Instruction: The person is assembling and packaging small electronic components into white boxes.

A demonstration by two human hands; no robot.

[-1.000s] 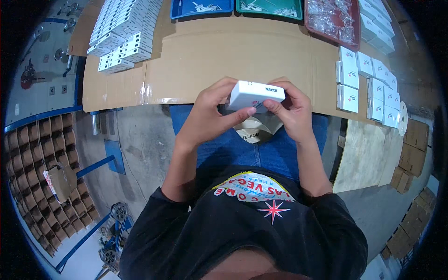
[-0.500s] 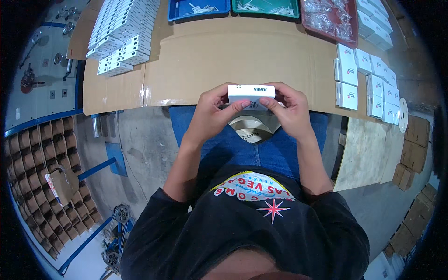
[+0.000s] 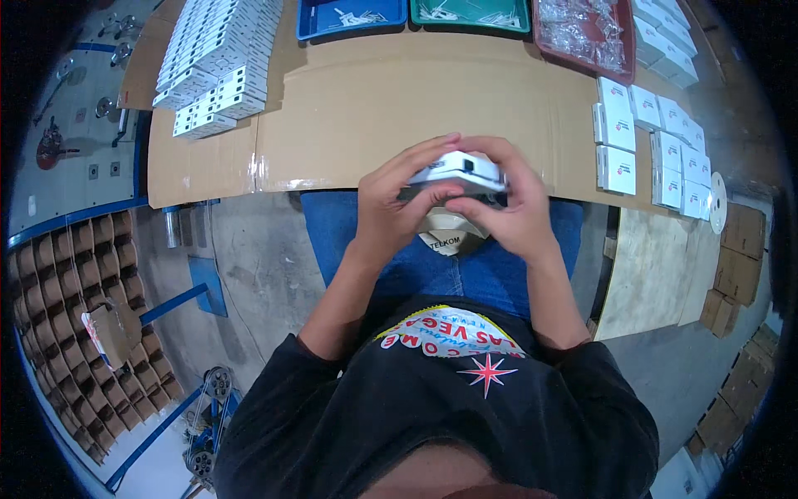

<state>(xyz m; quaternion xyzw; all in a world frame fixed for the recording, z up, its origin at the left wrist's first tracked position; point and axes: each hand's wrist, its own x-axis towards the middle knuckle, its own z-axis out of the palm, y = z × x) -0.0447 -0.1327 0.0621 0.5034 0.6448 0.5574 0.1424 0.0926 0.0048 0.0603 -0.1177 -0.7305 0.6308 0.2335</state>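
Between my two hands, just in front of the table's near edge, is a small white box-shaped unit (image 3: 462, 164) with a dark square opening on the face turned up. My left hand (image 3: 403, 187) grips its left side, fingers over the far edge and thumb along the near side. Curled round the right end, my right hand (image 3: 517, 200) presses its thumb beside the left thumb. Fingers cover much of the unit, so its underside is hidden.
Cardboard (image 3: 349, 108) covers the table. White units (image 3: 220, 50) are stacked at the far left. Blue (image 3: 353, 32) and green (image 3: 471, 28) trays hold small white parts; a red tray (image 3: 582, 69) holds clear plastic bags. White boxes (image 3: 617, 170) stand at the right.
The white unit has been turned and tilted between my hands, bringing a face with a dark opening into view. My fingers have shifted over its far edge.
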